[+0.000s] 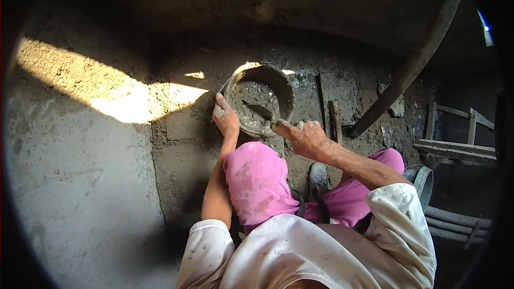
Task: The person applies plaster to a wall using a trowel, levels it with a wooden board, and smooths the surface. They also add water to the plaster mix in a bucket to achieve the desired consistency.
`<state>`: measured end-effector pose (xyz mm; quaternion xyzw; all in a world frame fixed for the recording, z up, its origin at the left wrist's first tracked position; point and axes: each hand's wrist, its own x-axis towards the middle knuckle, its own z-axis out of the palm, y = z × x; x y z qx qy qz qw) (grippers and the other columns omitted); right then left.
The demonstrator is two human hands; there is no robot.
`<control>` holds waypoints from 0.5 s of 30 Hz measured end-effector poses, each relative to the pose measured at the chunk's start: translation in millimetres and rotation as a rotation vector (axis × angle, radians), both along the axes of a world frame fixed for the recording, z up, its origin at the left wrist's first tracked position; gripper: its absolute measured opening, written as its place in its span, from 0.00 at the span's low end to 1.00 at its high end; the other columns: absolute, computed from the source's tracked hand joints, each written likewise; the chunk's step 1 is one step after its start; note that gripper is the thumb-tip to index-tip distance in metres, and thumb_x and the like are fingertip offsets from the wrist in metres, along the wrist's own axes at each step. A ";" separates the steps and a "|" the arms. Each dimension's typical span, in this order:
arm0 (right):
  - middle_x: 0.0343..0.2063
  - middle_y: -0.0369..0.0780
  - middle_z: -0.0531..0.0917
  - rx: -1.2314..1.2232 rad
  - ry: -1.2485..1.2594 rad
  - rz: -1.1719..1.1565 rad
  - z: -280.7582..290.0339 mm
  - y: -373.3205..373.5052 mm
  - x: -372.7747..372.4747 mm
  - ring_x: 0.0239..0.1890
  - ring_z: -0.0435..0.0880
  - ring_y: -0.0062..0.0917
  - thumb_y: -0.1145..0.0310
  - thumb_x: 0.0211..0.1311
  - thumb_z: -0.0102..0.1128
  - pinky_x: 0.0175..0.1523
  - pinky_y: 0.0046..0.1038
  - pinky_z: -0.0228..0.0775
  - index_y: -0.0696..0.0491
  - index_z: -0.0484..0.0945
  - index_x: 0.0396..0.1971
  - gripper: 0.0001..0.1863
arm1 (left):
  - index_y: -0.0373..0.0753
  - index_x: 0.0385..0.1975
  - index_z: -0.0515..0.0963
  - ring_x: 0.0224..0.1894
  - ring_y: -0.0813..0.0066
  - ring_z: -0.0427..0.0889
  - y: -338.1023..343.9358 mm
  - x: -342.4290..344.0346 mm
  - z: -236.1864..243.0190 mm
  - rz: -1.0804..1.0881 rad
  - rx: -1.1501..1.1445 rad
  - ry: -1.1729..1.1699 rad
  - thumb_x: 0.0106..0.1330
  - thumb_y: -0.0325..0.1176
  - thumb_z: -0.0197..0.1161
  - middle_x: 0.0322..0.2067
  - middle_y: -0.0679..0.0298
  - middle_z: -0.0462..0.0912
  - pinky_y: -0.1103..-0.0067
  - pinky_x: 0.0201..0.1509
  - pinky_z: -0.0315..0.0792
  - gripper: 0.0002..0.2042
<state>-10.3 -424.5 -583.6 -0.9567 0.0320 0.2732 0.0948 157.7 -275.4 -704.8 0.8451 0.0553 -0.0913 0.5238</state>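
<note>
A round, mortar-smeared bucket (285, 90) sits between my pink-trousered knees and the wall ahead, partly filled with wet grey mortar (256, 95). My left hand (226, 120) grips the bucket at its left rim, the fingertips partly hidden. At the near right rim, my right hand (306, 138) is closed round the handle of a trowel. The dark trowel blade (259, 109) reaches down into the mortar. Wet grey smears cover both hands.
A long curved wooden pole (409, 75) slants across the right side. Short wood strips (335, 120) lie right of the bucket. A wooden frame (455, 147) and a grey bucket (424, 184) stand farther right. Sunlight falls across the rough surface (115, 93) at left.
</note>
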 end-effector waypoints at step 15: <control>0.35 0.47 0.81 1.013 0.333 -0.932 -34.6 -6.4 39.0 0.25 0.82 0.29 0.70 0.57 0.62 0.23 0.30 0.75 0.61 0.65 0.59 0.29 | 0.22 0.42 0.78 0.43 0.38 0.80 -1.2 -3.0 6.7 0.029 0.028 -0.102 0.77 0.50 0.40 0.38 0.37 0.82 0.59 0.46 0.72 0.30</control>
